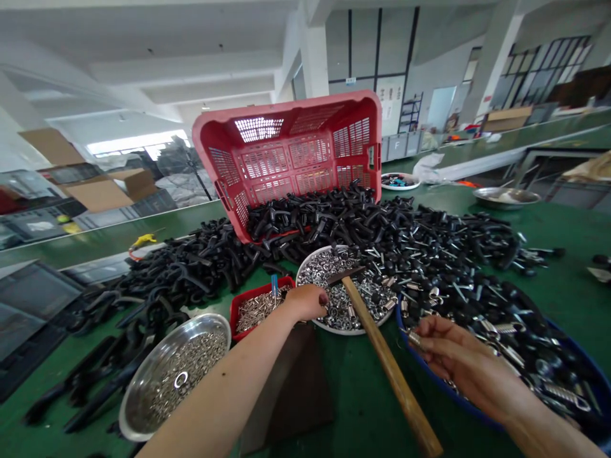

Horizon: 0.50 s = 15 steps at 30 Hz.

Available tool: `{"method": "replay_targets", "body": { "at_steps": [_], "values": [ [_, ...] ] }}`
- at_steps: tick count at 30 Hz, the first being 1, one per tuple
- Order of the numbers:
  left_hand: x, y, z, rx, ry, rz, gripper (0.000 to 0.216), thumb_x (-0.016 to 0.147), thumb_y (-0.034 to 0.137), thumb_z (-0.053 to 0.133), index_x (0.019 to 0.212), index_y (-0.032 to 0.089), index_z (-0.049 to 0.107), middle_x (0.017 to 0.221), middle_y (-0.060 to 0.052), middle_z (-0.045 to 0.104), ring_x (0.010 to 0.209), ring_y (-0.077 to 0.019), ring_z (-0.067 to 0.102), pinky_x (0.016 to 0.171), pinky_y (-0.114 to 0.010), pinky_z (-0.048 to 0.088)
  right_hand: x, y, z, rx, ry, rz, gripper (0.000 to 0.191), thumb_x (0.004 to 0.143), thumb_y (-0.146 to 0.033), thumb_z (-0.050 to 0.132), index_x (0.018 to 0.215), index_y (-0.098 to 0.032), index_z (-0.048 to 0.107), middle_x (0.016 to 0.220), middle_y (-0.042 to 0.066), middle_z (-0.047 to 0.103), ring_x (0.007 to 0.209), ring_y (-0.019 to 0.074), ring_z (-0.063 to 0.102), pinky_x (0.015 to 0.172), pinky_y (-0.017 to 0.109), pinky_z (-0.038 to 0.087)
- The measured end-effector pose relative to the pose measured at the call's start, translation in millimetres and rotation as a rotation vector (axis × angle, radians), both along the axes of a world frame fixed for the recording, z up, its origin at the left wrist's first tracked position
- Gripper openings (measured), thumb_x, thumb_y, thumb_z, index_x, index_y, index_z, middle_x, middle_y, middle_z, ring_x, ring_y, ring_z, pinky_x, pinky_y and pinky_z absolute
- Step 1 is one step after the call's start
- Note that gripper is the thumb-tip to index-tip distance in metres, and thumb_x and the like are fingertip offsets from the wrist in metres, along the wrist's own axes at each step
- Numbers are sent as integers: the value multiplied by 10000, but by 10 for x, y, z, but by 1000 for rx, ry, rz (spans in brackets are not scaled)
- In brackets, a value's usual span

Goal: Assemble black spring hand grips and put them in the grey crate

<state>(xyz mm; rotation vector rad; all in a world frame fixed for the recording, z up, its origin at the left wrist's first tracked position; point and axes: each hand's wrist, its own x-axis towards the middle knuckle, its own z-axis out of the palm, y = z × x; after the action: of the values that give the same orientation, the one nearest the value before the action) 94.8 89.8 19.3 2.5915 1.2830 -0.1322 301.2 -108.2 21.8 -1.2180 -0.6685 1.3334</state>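
Observation:
My left hand [305, 301] is at the near left edge of a round white tray [338, 331] heaped with small metal rings or nuts. Its fingers are curled together, and whatever they pinch is hidden. A hammer [382, 350] with a wooden handle rests across that tray, its head on the metal parts. Over the near left rim of a blue basin [470, 402], my right hand [451, 350] pinches a small metal spring [414, 338] between thumb and fingers. The basin holds black-headed bolts and more springs [566, 395].
A red crate [286, 121] lies tipped, spilling black handle-like parts [191, 270] across the green table. Left of the tray are a red box [235, 318] of pins and a steel bowl [133, 397] of small metal pieces. A dark flat plate [296, 388] lies below my left forearm.

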Motion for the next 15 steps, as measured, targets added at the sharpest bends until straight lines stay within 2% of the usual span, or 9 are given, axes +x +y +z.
{"method": "replay_targets", "body": {
  "at_steps": [4, 9, 11, 15],
  "values": [
    [109, 52, -57, 19, -44, 45, 299, 747, 436, 473, 971, 318, 632, 978, 18, 656, 868, -189, 597, 665, -261, 448, -225, 76, 29, 70, 90, -68, 257, 639, -302, 701, 846, -204, 584, 738, 8, 537, 609, 98, 481, 420, 174, 336],
    [265, 21, -161, 74, -81, 59, 257, 713, 276, 541, 949, 287, 641, 993, -33, 645, 927, -233, 580, 742, -319, 440, -380, 183, 40, 116, 111, -194, 426, 624, -291, 718, 1024, -213, 593, 812, 27, 571, 683, 121, 537, 439, 175, 365],
    [286, 0, -188, 82, -94, 85, 234, 699, 227, 540, 906, 233, 649, 964, -82, 646, 909, -267, 584, 729, -354, 444, -401, 202, 24, 112, 105, -182, 448, 614, -291, 727, 1036, -217, 594, 858, 32, 585, 743, 144, 562, 477, 190, 399],
    [279, -23, -209, 88, -164, 108, 203, 679, 179, 535, 854, 156, 635, 927, -144, 631, 870, -305, 587, 715, -401, 442, -427, 216, -29, 108, 33, -97, 356, 624, -320, 720, 948, -206, 627, 933, 41, 613, 830, 164, 572, 644, 244, 452]
  ]
}}
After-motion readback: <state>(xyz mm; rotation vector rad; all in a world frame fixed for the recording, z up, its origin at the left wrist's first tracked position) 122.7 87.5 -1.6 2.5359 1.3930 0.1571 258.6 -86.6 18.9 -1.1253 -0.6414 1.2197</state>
